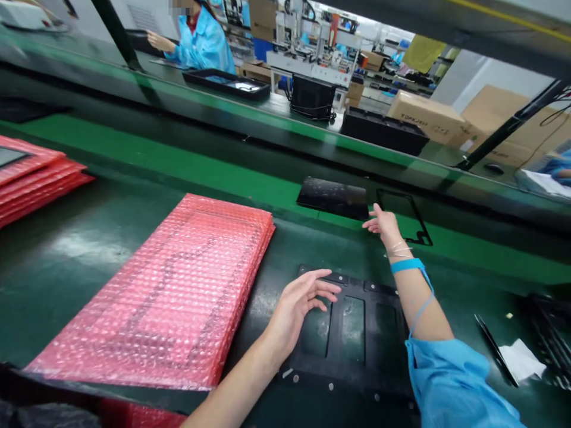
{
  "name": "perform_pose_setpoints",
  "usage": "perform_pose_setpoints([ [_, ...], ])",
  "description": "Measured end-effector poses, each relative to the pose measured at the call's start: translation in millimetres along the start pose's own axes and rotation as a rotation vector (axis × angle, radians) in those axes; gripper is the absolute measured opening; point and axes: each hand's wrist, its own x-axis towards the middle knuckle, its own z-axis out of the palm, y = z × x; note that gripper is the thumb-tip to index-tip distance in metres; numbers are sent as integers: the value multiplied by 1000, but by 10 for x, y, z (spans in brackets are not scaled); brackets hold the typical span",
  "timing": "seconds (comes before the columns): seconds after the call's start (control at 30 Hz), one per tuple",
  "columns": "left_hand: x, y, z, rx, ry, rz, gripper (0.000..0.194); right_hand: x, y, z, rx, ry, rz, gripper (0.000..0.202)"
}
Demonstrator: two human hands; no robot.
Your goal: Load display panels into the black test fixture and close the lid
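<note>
My left hand (298, 304) hovers open over the left edge of a black frame fixture (357, 333) lying on the dark green bench in front of me, fingers spread and touching or nearly touching it. My right hand (382, 223), a blue strap on its wrist, reaches forward to a flat black panel (332, 196) on the green conveyor belt; its fingers sit at the panel's right edge, with nothing clearly held. A thin black frame (408, 215) lies just right of that hand on the belt.
A stack of pink bubble-wrap bags (178, 291) lies to my left, another pink stack (35, 178) at far left. White paper and a black strip (513, 356) rest at right. Across the belt a person in a blue coat (203, 41) works; black trays (227, 83) and cardboard boxes (423, 116) stand behind.
</note>
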Motion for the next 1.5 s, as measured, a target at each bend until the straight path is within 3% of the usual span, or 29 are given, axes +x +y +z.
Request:
perform_pose_setpoints([
  [0.1, -22, -33, 21, 8, -38, -25, 38, 43, 135, -332, -295, 168, -21, 37],
  [0.2, -20, -55, 24, 14, -70, -50, 31, 44, 215, -436, -551, 236, -35, 36],
  [0.43, 16, -85, -18, 65, -55, -42, 30, 106, 158, -229, -791, 147, -49, 40],
  [0.63, 66, -117, -17, 135, -61, -7, 34, 34, 17, -547, -692, 12, -115, 56],
  [0.73, -9, -77, 24, 282, 1, 183, 31, -280, 106, -770, -605, -100, -184, 58],
  [0.83, -269, 77, 27, 559, 138, 555, 22, -831, 388, -989, -539, -225, -288, 56],
  [0.93, -617, 353, -119, 850, 290, 899, 22, -1484, 766, -1185, -556, -318, -641, 50],
  [1.0, -779, 563, -322, 1072, 475, 1031, 23, -1866, 974, -1273, -671, -335, -785, 46],
  [1.03, -819, 657, -447, 1200, 559, 1016, 26, -2019, 1049, -1300, -716, -344, -850, 45],
  [1.17, -774, 864, -924, 1593, 829, 635, 47, -2343, 1191, -1315, -822, -378, -1033, 47],
  [1.27, -691, 862, -1074, 1760, 968, 383, 44, -2381, 1221, -1303, -878, -398, -1114, 47],
  [1.4, -636, 837, -1057, 1764, 1013, 330, 26, -2377, 1261, -1305, -934, -381, -1106, 48],
  [1.5, -650, 831, -1084, 1632, 1020, 394, 11, -2374, 1284, -1300, -935, -400, -1096, 49],
])
